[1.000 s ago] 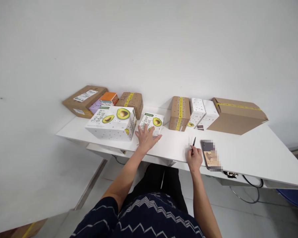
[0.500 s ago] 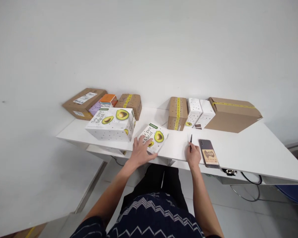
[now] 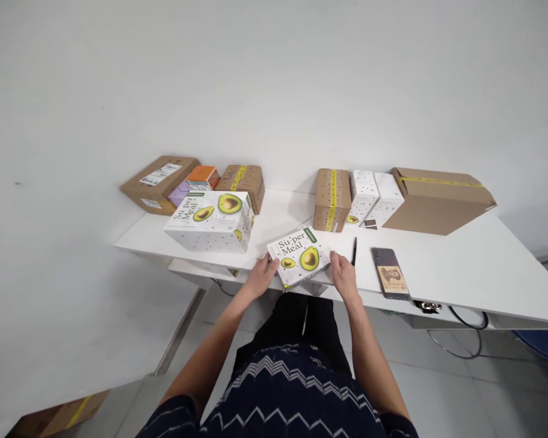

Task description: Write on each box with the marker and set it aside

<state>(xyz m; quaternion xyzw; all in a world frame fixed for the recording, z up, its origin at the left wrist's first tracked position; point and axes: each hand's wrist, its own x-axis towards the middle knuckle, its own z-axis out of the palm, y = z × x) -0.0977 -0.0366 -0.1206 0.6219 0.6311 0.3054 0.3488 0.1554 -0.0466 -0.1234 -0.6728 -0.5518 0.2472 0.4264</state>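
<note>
A small white "Su·per Meal" box (image 3: 296, 252) with avocado pictures is at the table's front edge, turned at an angle with its near edge slightly raised. My left hand (image 3: 259, 278) grips its left side, thumb on top and the other fingers partly hidden beneath. At its right end, my right hand (image 3: 344, 277) closes on the edge with thumb and fingers. A black pen (image 3: 355, 250) lies on the white table (image 3: 442, 267) just past my right hand. Further right, a dark phone (image 3: 390, 274) with a picture on its back lies flat.
A larger "Su·per Meal" box (image 3: 210, 222) sits at left, before cardboard boxes (image 3: 159, 188) and an orange box (image 3: 203, 176). Along the wall stand a taped carton (image 3: 332, 201), white boxes (image 3: 364, 191) and a large brown carton (image 3: 442, 204). Cables (image 3: 468, 328) hang under the table's right side.
My right hand has let go of the pen, which now lies on the table, and has moved left to the small box. The box has turned and shifted right, with my left hand on its side.
</note>
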